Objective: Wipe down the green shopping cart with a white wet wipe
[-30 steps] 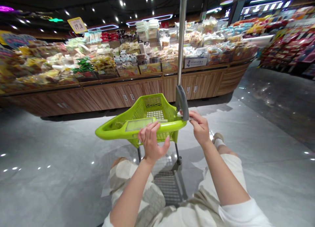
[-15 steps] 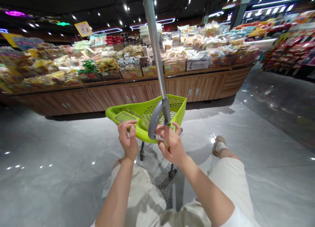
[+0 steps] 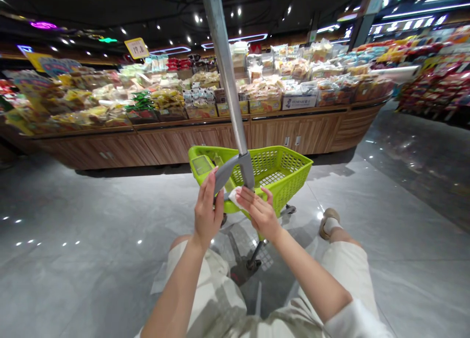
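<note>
Before me stands a lime-green shopping cart basket with a metal pole rising from a grey forked bracket. My left hand has its thumb and fingers around the lower left arm of this bracket. A white tissue is under the fingers of my right hand, pressed against the bracket and the basket's near rim. The right fingers lie close together and the thumb sticks up. Fingers hide part of the tissue and of the bracket's lower end.
A long wooden counter heaped with packaged food runs across the back, with a price sign above it. More goods are stacked at the right. A caster rests on the glossy grey floor between my legs.
The cart has turned, so its basket now extends farther right. My left hand has moved from the green rim onto the grey bracket. The right hand stays near the bracket with the tissue.
</note>
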`<state>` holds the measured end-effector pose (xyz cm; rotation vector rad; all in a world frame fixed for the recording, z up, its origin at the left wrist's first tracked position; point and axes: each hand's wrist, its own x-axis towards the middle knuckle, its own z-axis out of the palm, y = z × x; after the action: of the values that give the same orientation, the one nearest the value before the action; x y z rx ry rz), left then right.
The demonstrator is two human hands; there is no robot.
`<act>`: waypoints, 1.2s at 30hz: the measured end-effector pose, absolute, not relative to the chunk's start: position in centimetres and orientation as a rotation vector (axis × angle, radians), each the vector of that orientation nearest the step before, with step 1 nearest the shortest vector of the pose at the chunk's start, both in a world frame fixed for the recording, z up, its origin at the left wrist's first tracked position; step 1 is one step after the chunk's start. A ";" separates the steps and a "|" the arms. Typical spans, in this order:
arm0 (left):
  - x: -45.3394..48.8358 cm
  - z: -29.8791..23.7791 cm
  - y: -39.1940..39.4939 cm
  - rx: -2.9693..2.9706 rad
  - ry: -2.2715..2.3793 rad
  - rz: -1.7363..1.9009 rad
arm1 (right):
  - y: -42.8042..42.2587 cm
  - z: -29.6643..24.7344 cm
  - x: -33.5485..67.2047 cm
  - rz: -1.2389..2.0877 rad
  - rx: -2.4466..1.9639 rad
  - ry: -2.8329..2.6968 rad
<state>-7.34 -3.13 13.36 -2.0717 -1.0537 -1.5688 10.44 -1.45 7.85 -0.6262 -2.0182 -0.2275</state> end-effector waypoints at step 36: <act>-11.7 12.7 0.3 -1.883 -1.257 -0.728 | 2.7 8.7 14.0 0.150 -0.877 -1.998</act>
<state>-11.68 0.28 12.67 -1.8831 -1.2573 -0.7276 14.00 2.67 8.73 -0.8771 -1.9982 0.1495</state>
